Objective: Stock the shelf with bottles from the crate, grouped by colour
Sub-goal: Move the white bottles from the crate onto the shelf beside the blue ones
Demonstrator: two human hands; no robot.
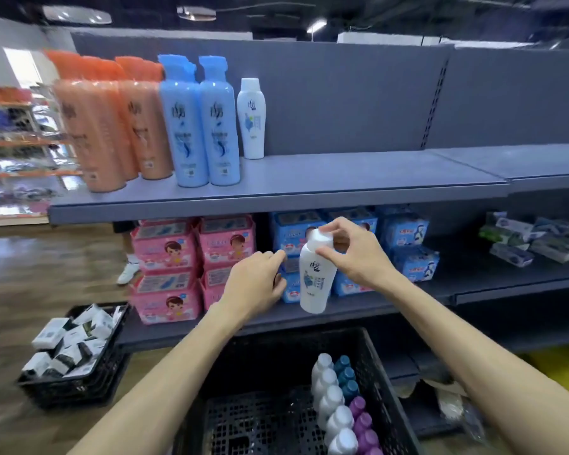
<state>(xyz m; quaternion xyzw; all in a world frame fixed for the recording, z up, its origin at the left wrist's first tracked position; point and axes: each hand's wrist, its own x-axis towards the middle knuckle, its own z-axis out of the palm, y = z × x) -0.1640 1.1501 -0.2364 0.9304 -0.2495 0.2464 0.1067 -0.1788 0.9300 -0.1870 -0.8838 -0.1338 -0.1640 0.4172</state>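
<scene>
While the smooth white plastic bottle hangs upright in front of the lower shelf, my right grip pinches its rounded cap from above. My left hand sits just beside it, fingers loosely curled, holding nothing. Below stands the black lattice crate with white, teal and purple bottles; above, the grey shelf carries orange, blue and one white.

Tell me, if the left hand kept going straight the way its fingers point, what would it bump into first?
Most likely the white bottle held by the right hand. The left hand points rightward at its lower half, with a small gap between. Depth is unclear, so it could slip behind onto the blue packs.
</scene>
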